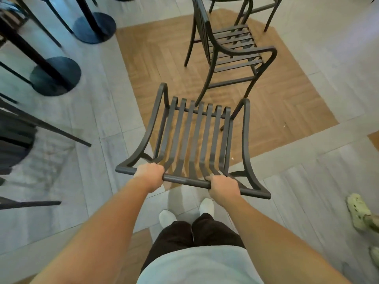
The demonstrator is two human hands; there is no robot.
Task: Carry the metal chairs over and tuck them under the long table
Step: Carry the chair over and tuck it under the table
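A dark metal chair [192, 132] with a slatted seat and curved armrests is right in front of me. My left hand [149, 174] and my right hand [223, 186] both grip the top bar of its backrest, a little apart. A second metal chair [231, 50] of the same kind stands just beyond it on the wood-pattern floor, turned sideways. Whether the held chair's legs touch the floor is hidden under the seat. The long table is not in view.
Black table posts with round bases [55, 75] [94, 26] stand at the left, with dark chair legs [53, 130] reaching in from the left edge. More chair legs [268, 15] show at the top. Another person's pale shoe [359, 212] is at the right edge.
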